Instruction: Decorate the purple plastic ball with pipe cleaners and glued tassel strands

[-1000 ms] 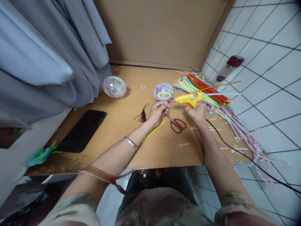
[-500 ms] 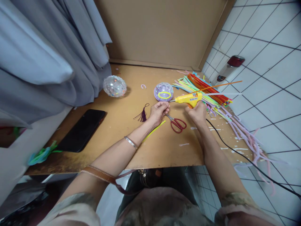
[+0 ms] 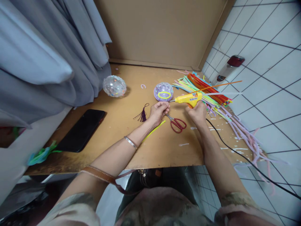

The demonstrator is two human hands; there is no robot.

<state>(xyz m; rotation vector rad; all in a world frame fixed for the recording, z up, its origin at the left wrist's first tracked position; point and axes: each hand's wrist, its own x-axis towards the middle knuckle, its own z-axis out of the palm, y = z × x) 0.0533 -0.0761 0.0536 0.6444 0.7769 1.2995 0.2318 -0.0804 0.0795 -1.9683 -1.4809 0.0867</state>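
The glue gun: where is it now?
In the head view, the glue gun is right of centre, in the right hand, its nozzle near the left hand.

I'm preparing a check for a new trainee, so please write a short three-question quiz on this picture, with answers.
1. Which hand holds the yellow glue gun?
2. True or false: in this view, the black phone lies to the left of the scissors.
3. What colour is the tassel? A) orange B) dark purple C) white

Key: 1. The right hand. 2. True. 3. B.
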